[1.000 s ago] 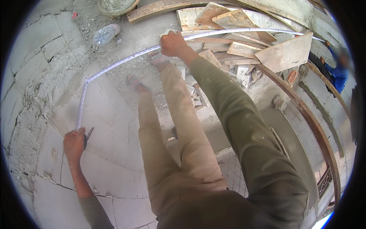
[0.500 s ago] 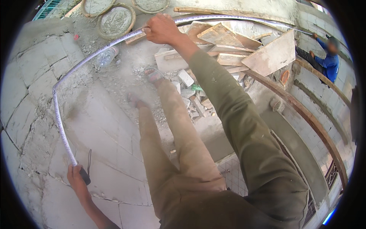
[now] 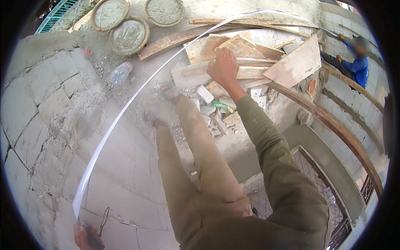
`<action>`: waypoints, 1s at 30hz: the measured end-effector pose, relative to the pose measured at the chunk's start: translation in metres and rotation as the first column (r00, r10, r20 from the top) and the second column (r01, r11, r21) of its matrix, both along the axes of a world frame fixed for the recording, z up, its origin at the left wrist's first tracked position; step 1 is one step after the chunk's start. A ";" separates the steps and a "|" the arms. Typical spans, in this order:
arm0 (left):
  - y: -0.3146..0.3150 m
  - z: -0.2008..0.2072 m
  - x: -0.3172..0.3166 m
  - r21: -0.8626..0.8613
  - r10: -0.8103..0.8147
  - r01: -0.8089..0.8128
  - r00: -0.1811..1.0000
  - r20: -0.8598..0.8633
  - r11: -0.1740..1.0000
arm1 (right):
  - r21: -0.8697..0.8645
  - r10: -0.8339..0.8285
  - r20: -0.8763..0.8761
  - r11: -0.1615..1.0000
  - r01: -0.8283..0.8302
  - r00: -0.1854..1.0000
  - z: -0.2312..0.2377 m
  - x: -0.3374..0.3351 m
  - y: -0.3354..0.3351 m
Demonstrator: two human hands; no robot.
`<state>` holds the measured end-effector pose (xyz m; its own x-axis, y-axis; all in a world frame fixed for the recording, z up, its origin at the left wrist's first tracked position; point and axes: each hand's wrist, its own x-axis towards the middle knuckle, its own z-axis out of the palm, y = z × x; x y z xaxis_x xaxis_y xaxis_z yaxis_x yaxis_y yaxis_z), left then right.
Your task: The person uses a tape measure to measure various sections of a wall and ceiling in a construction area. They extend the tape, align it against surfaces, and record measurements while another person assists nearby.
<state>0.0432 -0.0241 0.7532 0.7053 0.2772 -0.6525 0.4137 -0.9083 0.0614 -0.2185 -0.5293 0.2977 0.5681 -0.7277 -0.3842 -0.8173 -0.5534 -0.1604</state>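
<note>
Low on the left, my left hand (image 3: 81, 238) is closed round the dark case of a tape measure (image 3: 94, 238), with its wrist cord looping beside it. From the case the white tape blade (image 3: 96, 159) bows up and across to a person in blue (image 3: 357, 66) at the far right, whose raised hand is at its other end. My right hand (image 3: 223, 66) is held over a pile of boards, fingers curled into a fist. It is apart from the blade, and nothing shows in it.
Round pans of wet mortar (image 3: 129, 36) stand at the far left, near a clear plastic bottle (image 3: 121, 73). Wooden boards (image 3: 293, 61) and broken block pieces (image 3: 204, 94) lie ahead. A long curved-looking beam (image 3: 333, 121) crosses the right side, beside a grated opening (image 3: 306, 175).
My right hand has let go of the tape blade and moved right and down. My left hand has lowered with the case, and the blade has straightened from a sharp bend into a smooth arc.
</note>
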 end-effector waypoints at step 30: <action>-0.040 -0.035 0.021 -0.196 -0.110 0.146 0.977 0.185 0.970 | 0.074 0.434 -0.255 0.900 -0.430 0.864 -0.070 -0.159 0.065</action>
